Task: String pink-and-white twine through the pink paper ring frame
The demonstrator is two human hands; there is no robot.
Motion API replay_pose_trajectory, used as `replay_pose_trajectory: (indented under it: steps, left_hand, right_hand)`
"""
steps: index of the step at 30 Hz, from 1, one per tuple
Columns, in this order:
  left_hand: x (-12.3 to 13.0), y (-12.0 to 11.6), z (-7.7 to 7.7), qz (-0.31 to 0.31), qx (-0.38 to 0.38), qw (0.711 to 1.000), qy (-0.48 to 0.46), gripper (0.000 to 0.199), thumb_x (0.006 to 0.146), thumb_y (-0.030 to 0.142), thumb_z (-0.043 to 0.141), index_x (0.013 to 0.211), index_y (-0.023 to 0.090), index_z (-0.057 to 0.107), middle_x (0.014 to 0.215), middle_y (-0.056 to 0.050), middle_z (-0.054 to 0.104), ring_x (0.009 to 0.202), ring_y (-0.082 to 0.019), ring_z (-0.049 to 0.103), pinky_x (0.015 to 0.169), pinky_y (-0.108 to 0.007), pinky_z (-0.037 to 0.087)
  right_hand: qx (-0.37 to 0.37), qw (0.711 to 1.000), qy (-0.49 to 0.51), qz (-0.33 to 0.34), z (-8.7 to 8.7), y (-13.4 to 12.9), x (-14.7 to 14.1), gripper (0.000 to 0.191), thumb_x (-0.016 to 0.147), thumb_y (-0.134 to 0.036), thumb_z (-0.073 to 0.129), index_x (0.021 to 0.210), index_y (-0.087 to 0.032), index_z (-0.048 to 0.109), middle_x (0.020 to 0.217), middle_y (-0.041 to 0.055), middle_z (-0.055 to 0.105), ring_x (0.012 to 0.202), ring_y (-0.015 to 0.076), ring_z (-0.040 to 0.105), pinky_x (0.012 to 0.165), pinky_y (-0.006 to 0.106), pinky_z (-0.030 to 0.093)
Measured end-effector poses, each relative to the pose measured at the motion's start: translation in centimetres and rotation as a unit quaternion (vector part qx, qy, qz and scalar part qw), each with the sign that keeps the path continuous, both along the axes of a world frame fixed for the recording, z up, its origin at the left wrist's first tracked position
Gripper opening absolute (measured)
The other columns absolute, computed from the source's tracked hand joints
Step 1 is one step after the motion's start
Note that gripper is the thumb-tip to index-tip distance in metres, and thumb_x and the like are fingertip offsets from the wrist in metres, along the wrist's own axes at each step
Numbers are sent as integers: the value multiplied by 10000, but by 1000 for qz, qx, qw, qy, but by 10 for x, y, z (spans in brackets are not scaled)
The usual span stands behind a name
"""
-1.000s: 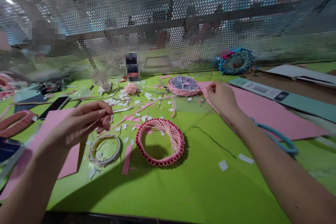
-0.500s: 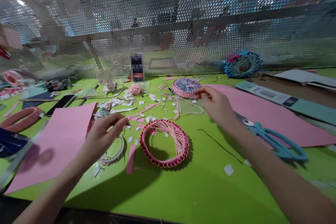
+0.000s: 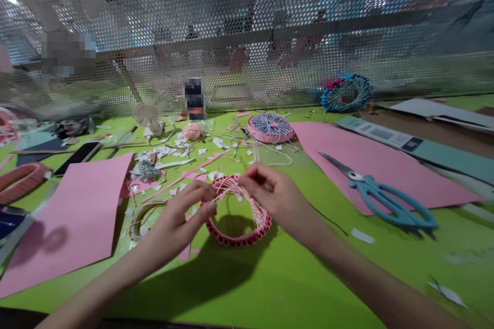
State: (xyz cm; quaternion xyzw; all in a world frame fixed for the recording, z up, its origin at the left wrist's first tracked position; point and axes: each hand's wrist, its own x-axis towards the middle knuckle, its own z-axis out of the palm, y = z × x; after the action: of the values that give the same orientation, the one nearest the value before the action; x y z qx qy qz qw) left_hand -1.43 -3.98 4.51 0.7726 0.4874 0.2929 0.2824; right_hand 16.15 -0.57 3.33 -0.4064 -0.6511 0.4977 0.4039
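A ring with a dark-pink looped edge (image 3: 241,241) lies on the green table, pale pink string strung across its upper and right parts. My left hand (image 3: 189,216) is at the ring's upper left, thumb and fingers pinched around something too small to make out, probably string. At the ring's upper right is my right hand (image 3: 270,193), its fingertips pinched together over the strung part; what they hold is hidden. A ball of pink string (image 3: 193,131) rests farther back.
Blue-handled scissors (image 3: 393,198) lie at the right on pink paper (image 3: 335,157). Another pink sheet (image 3: 77,216) and a phone (image 3: 79,158) are at the left. Paper scraps surround a round strung piece (image 3: 271,127). A perforated screen (image 3: 231,36) stands behind.
My right hand has come down and left to the ring, and my left hand has moved right to it. The view has shifted slightly to the right.
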Motion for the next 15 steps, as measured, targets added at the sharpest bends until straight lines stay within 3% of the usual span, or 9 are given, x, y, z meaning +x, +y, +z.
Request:
replay_pose_trajectory:
  steps: [4,7,10,12,15]
  left_hand:
    - [-19,5,-2,44,-59,993,-97,241,837,298,343,675,168,465,613,7,485,603,-105,483,583,-228,396]
    - [-43,10,-2,128,-36,983,-126,210,800,328,424,678,166,480,579,17,452,558,-105,445,529,-223,375]
    - [-63,12,4,202,-3,965,-168,175,776,329,466,702,172,496,563,28,435,523,-98,390,491,-220,333]
    - [-72,12,10,239,14,959,-150,141,773,313,474,731,181,501,577,39,425,526,-89,358,476,-209,293]
    - [-79,12,17,255,38,964,-71,140,755,322,500,752,183,520,619,41,432,558,-86,359,465,-203,249]
  right_hand:
    - [15,981,61,-185,-3,24,39,203,754,-378,479,659,-199,472,512,-57,372,414,65,308,378,214,224]
    - [23,935,168,-311,-10,48,83,221,700,-371,532,582,-214,431,522,-57,329,397,63,268,378,233,215]
    - [31,911,157,-381,-18,60,120,269,694,-368,530,519,-238,371,506,-59,275,378,71,207,369,245,195]
    - [23,925,88,-369,-24,58,135,230,680,-338,556,518,-252,418,506,-43,336,375,80,258,364,251,210]
    - [-21,965,-131,-228,-38,49,139,141,672,-311,568,543,-271,524,493,3,469,379,130,387,358,286,275]
